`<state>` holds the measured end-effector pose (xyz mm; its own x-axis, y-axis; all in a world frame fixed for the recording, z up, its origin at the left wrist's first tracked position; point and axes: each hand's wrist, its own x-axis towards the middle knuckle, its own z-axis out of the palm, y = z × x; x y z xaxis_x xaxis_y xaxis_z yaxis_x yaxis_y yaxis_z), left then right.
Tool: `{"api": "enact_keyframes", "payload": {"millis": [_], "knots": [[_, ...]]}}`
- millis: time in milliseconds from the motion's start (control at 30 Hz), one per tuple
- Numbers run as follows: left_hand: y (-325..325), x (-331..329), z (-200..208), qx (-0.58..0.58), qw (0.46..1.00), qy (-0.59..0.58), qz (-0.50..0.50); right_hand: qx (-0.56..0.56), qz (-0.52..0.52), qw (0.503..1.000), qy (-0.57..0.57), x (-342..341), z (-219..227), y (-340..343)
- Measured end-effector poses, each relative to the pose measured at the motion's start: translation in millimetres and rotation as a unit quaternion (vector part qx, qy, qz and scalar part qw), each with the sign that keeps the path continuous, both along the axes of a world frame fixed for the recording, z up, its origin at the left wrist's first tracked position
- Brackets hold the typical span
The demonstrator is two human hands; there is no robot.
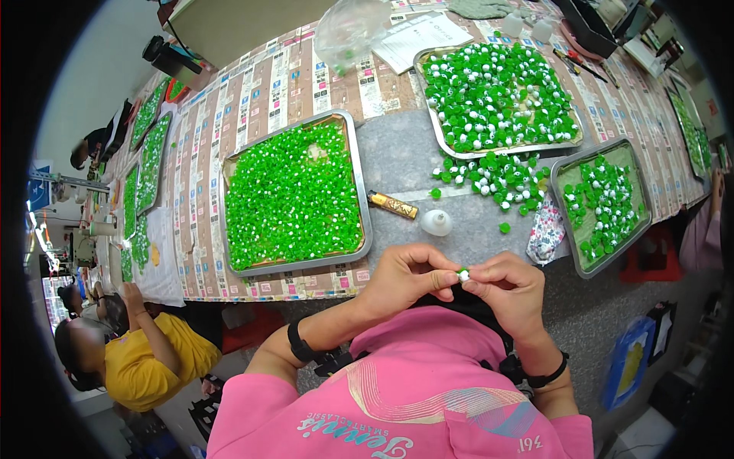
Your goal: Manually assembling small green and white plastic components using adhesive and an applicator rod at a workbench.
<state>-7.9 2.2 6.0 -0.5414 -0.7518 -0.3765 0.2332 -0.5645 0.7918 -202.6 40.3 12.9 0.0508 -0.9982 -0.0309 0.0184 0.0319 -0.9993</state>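
Just past the near edge of the table, my left hand (413, 277) and my right hand (511, 289) meet fingertip to fingertip. Between their thumbs and forefingers they pinch one small green-and-white plastic piece (463, 275). The fingers cover part of it. A small white squeeze bottle (436, 222) stands beyond my left hand, beside a gold-and-black cylinder (393, 204). Beyond my hands, similar green-and-white pieces (493, 182) lie in a loose heap on the grey mat (397, 157). A floral-patterned cloth item (545, 233) lies beyond my right hand.
A metal tray (365, 218) of small green pieces sits left. Trays of green-and-white pieces stand at the back (505, 154) and right (562, 210). A clear plastic bag (348, 34) and printed sheets (420, 40) lie far back. A person in yellow (157, 359) works at left.
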Motion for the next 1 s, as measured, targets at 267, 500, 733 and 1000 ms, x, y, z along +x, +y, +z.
{"api": "enact_keyframes", "payload": {"millis": [267,500,733,1000], "knots": [[1.0,-1.2,6.3,-0.028,1.000,0.003,0.003,0.013,-0.015,0.998,-0.060,-5.5,-0.8,0.0],[2.3,-7.6,9.9,-0.127,0.991,-0.034,0.017,-0.005,-0.017,0.999,-0.032,-5.5,3.1,0.5],[5.8,-10.1,5.6,-0.240,0.967,-0.086,0.015,-0.099,-0.013,0.993,0.058,-6.9,4.9,2.0],[3.4,-10.7,13.9,-0.236,0.968,-0.084,-0.010,-0.084,0.009,0.996,0.032,-17.2,1.8,-0.9]]}}
